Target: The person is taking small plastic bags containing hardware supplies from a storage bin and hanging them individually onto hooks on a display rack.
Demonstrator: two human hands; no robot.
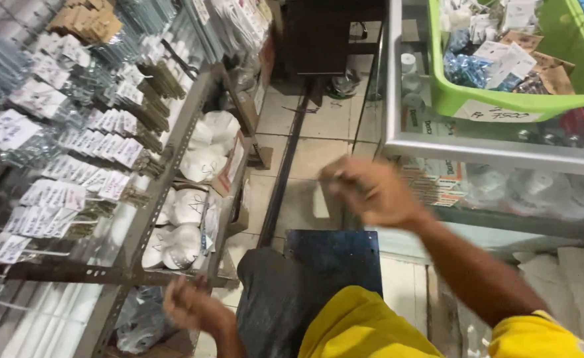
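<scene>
My right hand (369, 189) is raised in front of me, blurred, fingers curled in with nothing visible in it, close to the metal edge of a glass counter (437, 149). My left hand (189, 306) is low at the bottom, also blurred and curled, near the front rail of a metal shelf rack (147, 219). Whether either hand holds something small is unclear. My knee in dark trousers (272, 298) and yellow sleeves (365, 328) show below, beside a dark blue stool or box (335, 255).
The rack on the left carries several hanging packets of screws and fittings (73, 166) and white bagged items (192, 205). A green plastic basket (504, 99) with small packets sits on the glass counter at right. Tiled floor (305, 159) runs between them toward a dark cabinet (318, 33).
</scene>
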